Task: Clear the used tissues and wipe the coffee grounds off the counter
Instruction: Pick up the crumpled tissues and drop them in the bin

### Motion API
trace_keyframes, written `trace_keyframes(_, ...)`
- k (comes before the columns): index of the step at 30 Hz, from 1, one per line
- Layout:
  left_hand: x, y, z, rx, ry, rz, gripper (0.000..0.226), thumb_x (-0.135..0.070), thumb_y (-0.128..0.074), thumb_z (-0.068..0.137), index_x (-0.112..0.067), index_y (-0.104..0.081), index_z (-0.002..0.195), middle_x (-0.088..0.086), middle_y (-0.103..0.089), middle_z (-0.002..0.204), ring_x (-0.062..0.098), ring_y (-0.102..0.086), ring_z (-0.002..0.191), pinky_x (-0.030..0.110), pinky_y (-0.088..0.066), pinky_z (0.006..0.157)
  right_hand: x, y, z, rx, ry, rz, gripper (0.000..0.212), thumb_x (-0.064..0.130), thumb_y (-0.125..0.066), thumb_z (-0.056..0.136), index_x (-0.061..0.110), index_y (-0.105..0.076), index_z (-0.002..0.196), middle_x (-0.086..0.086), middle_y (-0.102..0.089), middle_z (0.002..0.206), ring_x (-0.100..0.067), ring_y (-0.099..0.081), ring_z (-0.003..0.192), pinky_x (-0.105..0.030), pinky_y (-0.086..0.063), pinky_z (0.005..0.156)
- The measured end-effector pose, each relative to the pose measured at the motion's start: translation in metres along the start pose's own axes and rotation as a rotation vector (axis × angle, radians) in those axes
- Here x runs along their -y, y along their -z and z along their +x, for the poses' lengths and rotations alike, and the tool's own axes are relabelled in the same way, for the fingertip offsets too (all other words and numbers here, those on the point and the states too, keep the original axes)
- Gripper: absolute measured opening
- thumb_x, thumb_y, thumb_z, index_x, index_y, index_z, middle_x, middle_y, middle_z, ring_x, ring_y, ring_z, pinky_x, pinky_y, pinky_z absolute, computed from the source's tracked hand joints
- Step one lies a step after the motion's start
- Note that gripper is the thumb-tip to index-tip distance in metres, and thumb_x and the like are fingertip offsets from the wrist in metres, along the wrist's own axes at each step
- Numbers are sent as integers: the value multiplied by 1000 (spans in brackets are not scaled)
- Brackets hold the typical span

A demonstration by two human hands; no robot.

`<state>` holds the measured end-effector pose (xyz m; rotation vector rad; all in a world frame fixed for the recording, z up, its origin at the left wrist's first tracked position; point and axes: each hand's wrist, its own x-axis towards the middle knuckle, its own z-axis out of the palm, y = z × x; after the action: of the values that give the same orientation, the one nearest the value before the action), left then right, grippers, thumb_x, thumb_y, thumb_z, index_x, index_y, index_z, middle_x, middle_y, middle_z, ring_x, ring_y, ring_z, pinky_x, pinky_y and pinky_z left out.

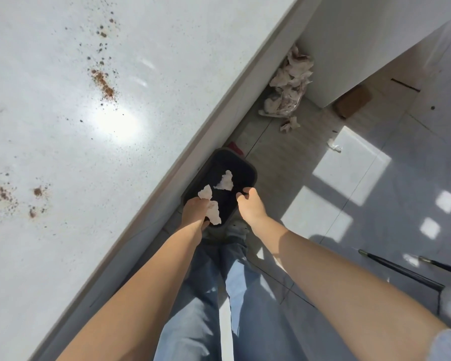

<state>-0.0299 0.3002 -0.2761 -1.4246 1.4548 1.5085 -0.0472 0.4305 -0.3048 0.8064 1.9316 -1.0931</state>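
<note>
A dark bin [248, 170] stands on the floor beside the counter's edge, below me. My left hand [194, 211] reaches down over its near rim and holds crumpled white tissues [214, 216]. Another white tissue [225, 181] lies inside the bin. My right hand [249, 204] grips the bin's right rim with curled fingers. The white counter [63, 113] fills the left of the view, with brown coffee grounds [103, 83] scattered across it and more grounds [37, 192] near the left edge.
A pile of crumpled paper and plastic [288, 87] lies on the floor against the white cabinet [362, 43]. Loose tissue scraps [289, 124] and a cardboard piece [352, 101] lie nearby. Dark chair legs [401, 269] stand at the right. My jeans [219, 295] are below.
</note>
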Motion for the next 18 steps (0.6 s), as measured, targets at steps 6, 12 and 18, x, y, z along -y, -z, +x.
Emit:
trace_keyframes(6, -11, -2, -16, 41, -73, 200, 43, -15, -44, 95, -6, -41, 137, 10, -45, 139, 28, -44, 126, 40, -36, 104, 2, -2, -7, -14, 44, -26, 38, 30, -40, 99, 15, -39, 134, -11, -50, 135, -29, -50, 117, -36, -41, 93)
trace_keyframes(12, -8, -5, -48, 142, -219, 283, 55, -32, -40, 99, -27, -18, 150, 5, -26, 156, 26, -29, 142, 37, -27, 112, 8, 9, -24, -99, 210, -61, 42, 28, -41, 99, 20, -38, 140, -4, -40, 147, -25, -45, 129, -38, -40, 102)
trace_keyframes(18, -24, -6, -94, 231, -520, 531, 59, -35, -37, 100, -19, -11, 151, 1, -15, 160, 18, -16, 146, 32, -15, 117, 38, 42, -55, -221, 472, 2, 36, 19, -44, 97, 22, -45, 133, 2, -44, 140, -15, -46, 126, -28, -39, 96)
